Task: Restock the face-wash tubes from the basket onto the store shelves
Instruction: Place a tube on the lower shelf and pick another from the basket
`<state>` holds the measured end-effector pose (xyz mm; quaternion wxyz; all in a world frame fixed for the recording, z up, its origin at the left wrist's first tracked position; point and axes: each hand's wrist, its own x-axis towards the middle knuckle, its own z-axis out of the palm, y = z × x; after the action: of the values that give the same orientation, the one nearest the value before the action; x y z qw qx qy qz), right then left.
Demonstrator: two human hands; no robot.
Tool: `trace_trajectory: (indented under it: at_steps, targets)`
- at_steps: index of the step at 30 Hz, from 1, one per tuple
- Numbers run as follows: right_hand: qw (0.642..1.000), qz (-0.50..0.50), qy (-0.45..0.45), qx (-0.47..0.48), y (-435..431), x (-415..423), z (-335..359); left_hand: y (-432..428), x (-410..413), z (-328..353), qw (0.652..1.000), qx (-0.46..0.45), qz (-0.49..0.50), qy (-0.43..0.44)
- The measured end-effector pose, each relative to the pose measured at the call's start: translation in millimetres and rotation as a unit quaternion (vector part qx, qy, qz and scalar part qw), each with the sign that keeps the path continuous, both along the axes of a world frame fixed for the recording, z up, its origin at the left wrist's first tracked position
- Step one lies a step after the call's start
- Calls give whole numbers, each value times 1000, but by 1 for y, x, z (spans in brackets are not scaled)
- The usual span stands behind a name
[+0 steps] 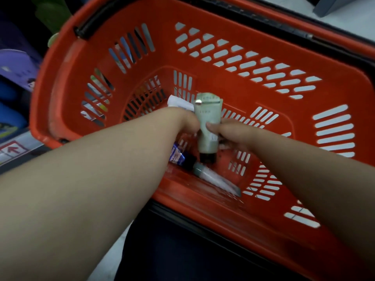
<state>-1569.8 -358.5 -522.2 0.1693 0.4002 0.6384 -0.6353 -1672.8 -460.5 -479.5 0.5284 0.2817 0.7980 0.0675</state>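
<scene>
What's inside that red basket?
In the red basket: a pale green tube pinched by both hands, a blue tube, a clear tube, something white. The forearms hide part of the floor.

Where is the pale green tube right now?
The pale green tube is mid-frame inside the red basket, black cap down, gripped by the right hand, with the left hand touching its other side.

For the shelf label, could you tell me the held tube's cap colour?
Black cap on the pale green tube, head view.
</scene>
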Motion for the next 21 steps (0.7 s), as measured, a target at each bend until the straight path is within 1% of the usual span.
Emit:
trace_trajectory:
  at_steps: [1, 3, 5, 7, 10, 12, 14, 19, 21]
  targets:
    - [997, -61, 20, -37, -5, -8, 6, -1, -3, 1, 998, 20, 58, -8]
    - [987, -138, 42, -77, -11, -19, 17, -5, -7, 4, 982, 47, 176, -45]
    - [983, -158, 50, -74, -17, -27, 27, -11, -7, 14, 960, 64, 263, -71]
    - [986, -147, 51, -50, -25, -33, 38, -20, -5, 28, 940, 84, 316, -98]
    - [990, -120, 68, -15, -38, -43, 65, -34, -7, 50, 909, 125, 375, -131]
    - [990, -113, 86, -12, -45, -50, 84, -44, -13, 63, 884, 159, 414, -150]
    - [988, -105, 109, -14, -49, -57, 101, -54, -20, 77, 865, 184, 439, -157]
    - [983, -95, 157, -15, -65, -71, 141, -81, -29, 107, 834, 234, 472, -167]
    - [982, -84, 169, -3, -73, -76, 155, -93, -30, 121, 825, 256, 475, -168]
